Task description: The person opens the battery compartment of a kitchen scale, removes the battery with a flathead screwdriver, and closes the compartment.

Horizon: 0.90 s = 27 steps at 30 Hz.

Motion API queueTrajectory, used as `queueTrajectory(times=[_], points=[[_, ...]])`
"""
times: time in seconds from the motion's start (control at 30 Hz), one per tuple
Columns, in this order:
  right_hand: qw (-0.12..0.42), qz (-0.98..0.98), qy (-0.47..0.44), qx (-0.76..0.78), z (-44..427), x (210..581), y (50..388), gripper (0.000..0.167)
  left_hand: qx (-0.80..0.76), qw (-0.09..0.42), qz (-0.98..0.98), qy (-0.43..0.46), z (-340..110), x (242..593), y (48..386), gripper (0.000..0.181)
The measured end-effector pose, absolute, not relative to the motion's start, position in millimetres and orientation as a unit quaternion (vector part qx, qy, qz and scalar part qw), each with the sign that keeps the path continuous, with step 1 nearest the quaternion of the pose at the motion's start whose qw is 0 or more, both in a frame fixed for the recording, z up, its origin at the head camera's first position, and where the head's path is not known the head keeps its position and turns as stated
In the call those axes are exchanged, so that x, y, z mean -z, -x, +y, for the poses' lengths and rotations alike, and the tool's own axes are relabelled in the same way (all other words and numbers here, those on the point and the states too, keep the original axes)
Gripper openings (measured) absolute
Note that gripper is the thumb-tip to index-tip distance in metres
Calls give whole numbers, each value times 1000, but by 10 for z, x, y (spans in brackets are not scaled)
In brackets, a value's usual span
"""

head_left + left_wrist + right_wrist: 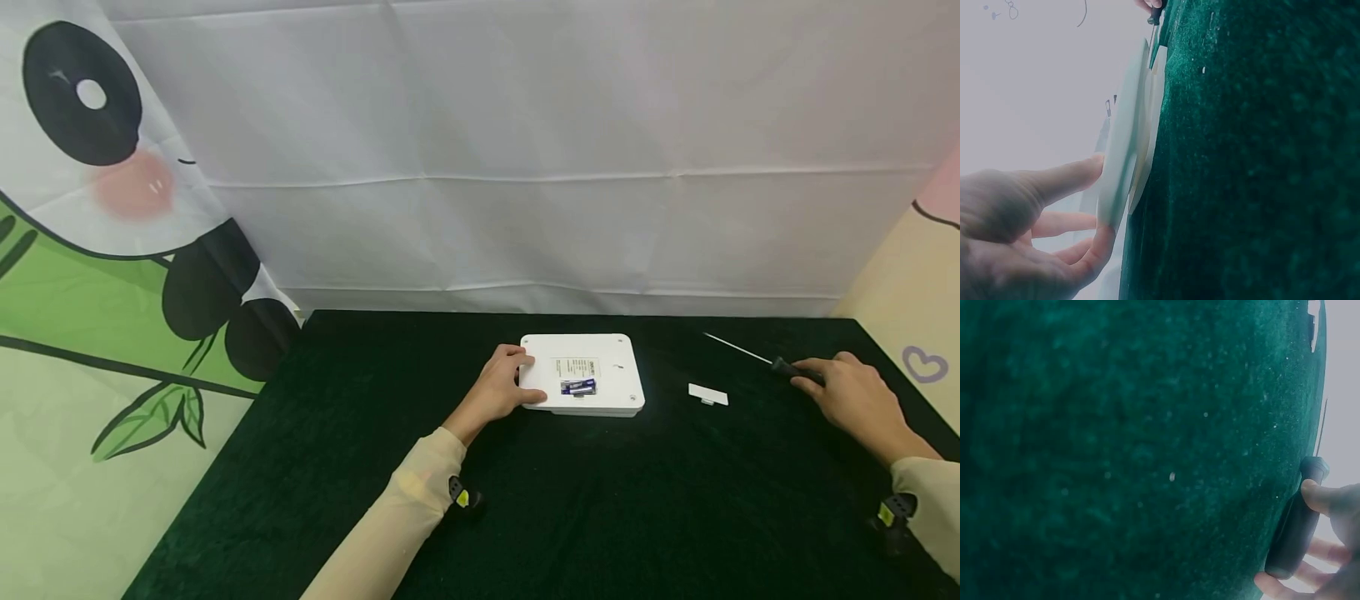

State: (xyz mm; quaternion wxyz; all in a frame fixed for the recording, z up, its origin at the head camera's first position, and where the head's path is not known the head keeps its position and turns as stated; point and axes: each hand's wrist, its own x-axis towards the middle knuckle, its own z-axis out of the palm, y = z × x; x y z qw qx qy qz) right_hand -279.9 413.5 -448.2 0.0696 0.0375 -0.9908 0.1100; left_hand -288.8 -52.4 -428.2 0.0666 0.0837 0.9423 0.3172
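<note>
Well apart, the left hand [498, 388] grips the left edge of a white device [611, 377], while the right hand [862, 404] pinches the dark handle of a screwdriver [784, 367]. Batteries [578, 387] show in the device's upper face, toward its near edge. Between the device and the screwdriver, a small white cover [708, 394] lies on the green cloth [637, 500]. The device's long axis runs left to right; the screwdriver's runs obliquely, its tip pointing away from the person and leftward.
</note>
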Motion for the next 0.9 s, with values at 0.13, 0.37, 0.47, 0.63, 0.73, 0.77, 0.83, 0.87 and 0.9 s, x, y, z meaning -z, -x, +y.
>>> queueTrajectory(times=[0.13, 0.37, 0.47, 0.63, 0.73, 0.77, 0.83, 0.87, 0.9], points=[[60, -993, -36, -96, 4126, 4450, 2794, 41, -315, 68, 943, -84, -531, 4283, 2888, 62], [91, -990, -65, -92, 4002, 4339, 2848, 43, -317, 71, 942, -84, -541, 4253, 2873, 62], [109, -981, -112, -111, 3812, 4241, 2890, 36, -319, 73, 941, -81, -545, 4243, 2871, 62], [118, -970, -165, -136, 3369, 4097, 2964, 26, -321, 75, 941, -78, -546, 4242, 2875, 62], [107, -967, -182, -142, 3087, 4018, 2987, 22, -323, 77, 940, -77, -546, 4242, 2879, 62], [101, -967, -185, -142, 2994, 3996, 2992, 22, -324, 78, 940, -77, -546, 4240, 2878, 62], [93, -966, -194, -140, 2827, 3966, 3002, 21, -325, 78, 939, -77, -545, 4235, 2875, 62], [90, -966, -199, -139, 2749, 3956, 3006, 20, -325, 78, 939, -78, -545, 4231, 2873, 62], [88, -965, -204, -139, 2679, 3952, 3012, 20, -324, 77, 939, -80, -546, 4228, 2871, 62]])
